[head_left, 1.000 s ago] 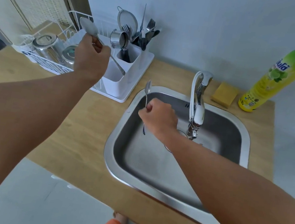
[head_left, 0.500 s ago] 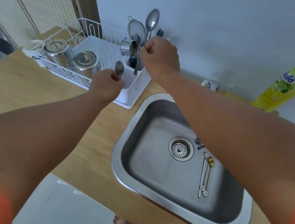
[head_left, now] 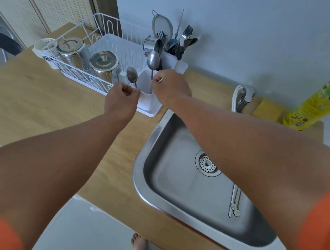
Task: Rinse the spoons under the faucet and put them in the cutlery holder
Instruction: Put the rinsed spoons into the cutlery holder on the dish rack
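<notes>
Two thin spoons lie on the sink floor, right of the drain. Farther, the left hand pinches a spoon by the handle, bowl up, just beside the holder. The right hand grips a bigger spoon, bowl up, above the holder's front compartment. Behind stand the faucet and a bottle

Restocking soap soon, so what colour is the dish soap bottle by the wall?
Yellow body, green top on the dish soap bottle, clearest in the head view.
</notes>
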`<state>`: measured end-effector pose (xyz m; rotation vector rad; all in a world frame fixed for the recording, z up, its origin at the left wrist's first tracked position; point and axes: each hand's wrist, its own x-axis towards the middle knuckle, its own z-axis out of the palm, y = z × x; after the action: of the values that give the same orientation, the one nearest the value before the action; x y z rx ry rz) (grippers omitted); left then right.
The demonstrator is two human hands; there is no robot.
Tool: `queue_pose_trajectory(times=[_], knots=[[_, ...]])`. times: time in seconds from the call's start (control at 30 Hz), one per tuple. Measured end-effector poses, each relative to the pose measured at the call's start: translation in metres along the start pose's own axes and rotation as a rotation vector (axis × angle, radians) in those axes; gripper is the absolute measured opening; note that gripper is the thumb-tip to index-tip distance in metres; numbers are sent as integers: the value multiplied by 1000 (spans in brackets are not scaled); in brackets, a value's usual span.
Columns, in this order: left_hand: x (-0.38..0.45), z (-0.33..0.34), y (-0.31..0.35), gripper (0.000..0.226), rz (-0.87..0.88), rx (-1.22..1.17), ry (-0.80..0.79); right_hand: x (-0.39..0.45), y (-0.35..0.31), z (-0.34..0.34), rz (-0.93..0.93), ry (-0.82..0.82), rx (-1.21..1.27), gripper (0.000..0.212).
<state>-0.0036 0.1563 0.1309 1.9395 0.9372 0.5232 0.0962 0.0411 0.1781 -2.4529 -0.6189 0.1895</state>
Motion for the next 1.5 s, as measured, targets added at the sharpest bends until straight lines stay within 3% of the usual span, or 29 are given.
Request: queue_pose_trajectory(times=[0.3, 0.47, 0.67, 0.83, 0.93, 1.03, 1.23, 1.5], knots=[[-37, 23, -6, 23, 0, 4, -210, -78, 65, 30, 105, 58, 3, 25], [-62, 55, -2, 25, 106, 52, -261, -164, 136, 62, 149, -161, -61, 24], [-96, 101, -8, 24, 215, 153, -385, -229, 222, 60, 428, -299, -103, 24], [-127, 145, -19, 24, 174, 255, -496, -237, 262, 34, 619, -293, -98, 22], [-146, 171, -26, 27, 124, 339, -622, -232, 274, 18, 706, -257, -100, 6], [-169, 192, -31, 28, 93, 384, -724, -226, 281, 5, 785, -186, -91, 14], [-202, 220, -30, 19, 138, 506, -847, -221, 293, -8, 891, -124, -8, 2], [-221, 262, -21, 45, 137, 504, -927, -215, 305, -10, 980, -137, 91, 6]])
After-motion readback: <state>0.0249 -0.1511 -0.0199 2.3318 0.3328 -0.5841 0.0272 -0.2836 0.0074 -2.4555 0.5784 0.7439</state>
